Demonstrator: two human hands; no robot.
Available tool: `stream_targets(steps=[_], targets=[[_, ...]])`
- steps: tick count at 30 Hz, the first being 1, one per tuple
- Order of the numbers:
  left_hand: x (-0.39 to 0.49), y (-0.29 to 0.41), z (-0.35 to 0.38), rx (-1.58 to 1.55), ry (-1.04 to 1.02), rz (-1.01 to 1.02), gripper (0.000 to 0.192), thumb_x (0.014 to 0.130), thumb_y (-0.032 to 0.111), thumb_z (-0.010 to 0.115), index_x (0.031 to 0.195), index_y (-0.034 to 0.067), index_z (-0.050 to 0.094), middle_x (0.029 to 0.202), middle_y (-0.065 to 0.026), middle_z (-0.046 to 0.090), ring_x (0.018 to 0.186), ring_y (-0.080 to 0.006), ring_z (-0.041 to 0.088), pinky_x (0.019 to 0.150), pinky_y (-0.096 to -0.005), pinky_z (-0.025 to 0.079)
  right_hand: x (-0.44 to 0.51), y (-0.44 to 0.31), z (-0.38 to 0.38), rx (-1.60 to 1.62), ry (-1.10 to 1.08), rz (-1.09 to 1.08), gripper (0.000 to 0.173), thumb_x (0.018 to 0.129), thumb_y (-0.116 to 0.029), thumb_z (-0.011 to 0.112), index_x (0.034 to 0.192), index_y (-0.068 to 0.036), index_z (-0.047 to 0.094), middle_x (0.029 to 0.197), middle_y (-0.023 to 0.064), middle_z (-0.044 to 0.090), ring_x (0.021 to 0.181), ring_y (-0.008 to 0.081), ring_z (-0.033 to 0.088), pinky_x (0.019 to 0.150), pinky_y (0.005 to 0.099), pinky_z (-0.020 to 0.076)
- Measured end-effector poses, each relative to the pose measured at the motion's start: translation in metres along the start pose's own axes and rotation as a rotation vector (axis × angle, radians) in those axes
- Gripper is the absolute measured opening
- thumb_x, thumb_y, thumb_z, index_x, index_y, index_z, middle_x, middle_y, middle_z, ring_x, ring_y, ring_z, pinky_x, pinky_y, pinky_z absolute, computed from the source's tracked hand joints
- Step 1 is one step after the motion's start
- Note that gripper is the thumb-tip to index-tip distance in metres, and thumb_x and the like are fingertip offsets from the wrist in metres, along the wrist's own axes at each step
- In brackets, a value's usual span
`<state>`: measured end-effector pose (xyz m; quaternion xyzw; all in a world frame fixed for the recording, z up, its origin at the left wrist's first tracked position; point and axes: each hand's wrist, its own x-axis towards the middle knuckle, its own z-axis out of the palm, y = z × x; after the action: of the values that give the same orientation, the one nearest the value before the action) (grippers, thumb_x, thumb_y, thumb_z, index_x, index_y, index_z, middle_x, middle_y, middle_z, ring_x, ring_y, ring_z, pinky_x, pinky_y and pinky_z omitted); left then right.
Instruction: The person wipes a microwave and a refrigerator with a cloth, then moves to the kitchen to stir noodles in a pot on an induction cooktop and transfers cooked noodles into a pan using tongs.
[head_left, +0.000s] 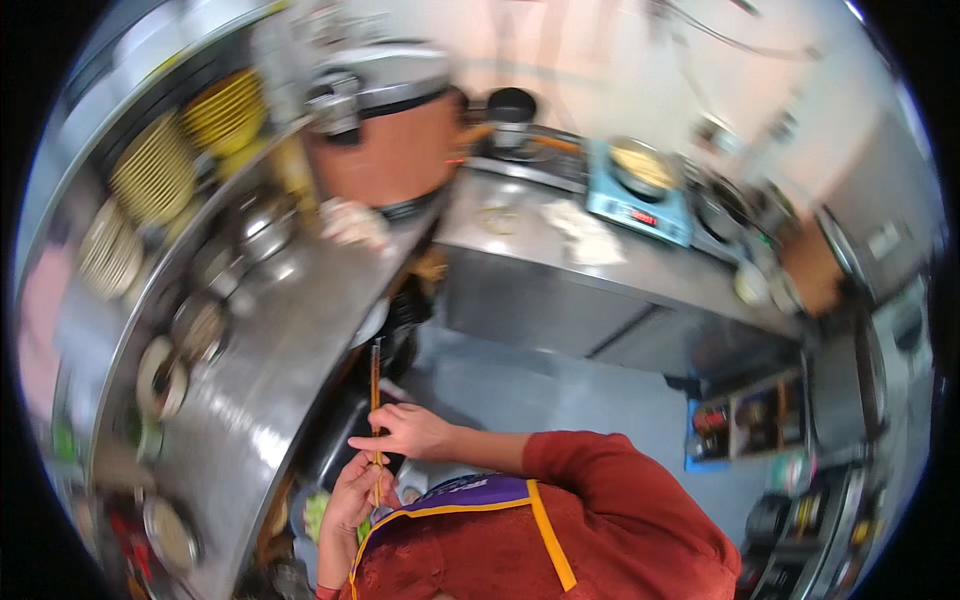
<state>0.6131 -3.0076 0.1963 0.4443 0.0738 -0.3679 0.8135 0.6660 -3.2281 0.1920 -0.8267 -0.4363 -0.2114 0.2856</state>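
Observation:
My left hand (358, 491) has its fingers closed around the lower end of a pair of long, thin orange-brown chopsticks (376, 388). Just above it, my right hand (412, 433) grips the same sticks, with its index finger stretched across them. The sticks point away from me, and their grey far tips stand slightly apart. Both hands are in front of my purple apron (480, 491) with its yellow trim. Below the hands, a black bin (330, 442) shows beside the steel counter.
A steel counter (277, 337) runs along the left, with bowls and stacked yellow plates (154, 169) behind it. A large brown pot (382, 154) stands at its far end. On the back counter are a white cloth (585, 232) and a blue scale (637, 214) carrying a pan of food (641, 165).

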Motion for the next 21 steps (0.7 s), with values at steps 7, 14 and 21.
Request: stream_targets(steps=[7, 14, 21], targets=[[0.16, -0.012, 0.217, 0.272, -0.356, -0.128, 0.027, 0.104, 0.025, 0.051, 0.124, 0.006, 0.054, 0.089, -0.0078, 0.064, 0.074, -0.0224, 0.069, 0.071, -0.0391, 0.059, -0.142, 0.102, -0.187, -0.238, 0.212, 0.432, 0.024, 0.071, -0.011, 0.069, 0.092, -0.011, 0.057, 0.099, 0.01, 0.051, 0.088, 0.0295, 0.059, 0.069, 0.0401, 0.0534], [0.278, -0.043, 0.295, 0.284, -0.361, -0.159, 0.027, 0.106, 0.021, 0.048, 0.127, 0.006, 0.052, 0.094, -0.0095, 0.065, 0.082, -0.0246, 0.071, 0.076, -0.0391, 0.059, -0.26, 0.204, -0.394, 0.322, 1.266, 1.007, 0.039, 0.105, -0.041, 0.048, 0.096, -0.004, 0.056, 0.089, 0.011, 0.067, 0.085, 0.0225, 0.071, 0.081, 0.0346, 0.058], [0.439, -0.028, 0.345, 0.297, -0.361, -0.043, 0.037, 0.104, 0.016, 0.049, 0.14, 0.007, 0.044, 0.108, -0.0132, 0.063, 0.094, -0.028, 0.069, 0.081, -0.0402, 0.059, -0.284, 0.339, -0.536, 0.121, 0.936, 0.941, 0.03, 0.102, -0.028, 0.057, 0.116, -0.002, 0.063, 0.102, 0.0087, 0.069, 0.092, 0.0162, 0.07, 0.082, 0.0284, 0.0563]])
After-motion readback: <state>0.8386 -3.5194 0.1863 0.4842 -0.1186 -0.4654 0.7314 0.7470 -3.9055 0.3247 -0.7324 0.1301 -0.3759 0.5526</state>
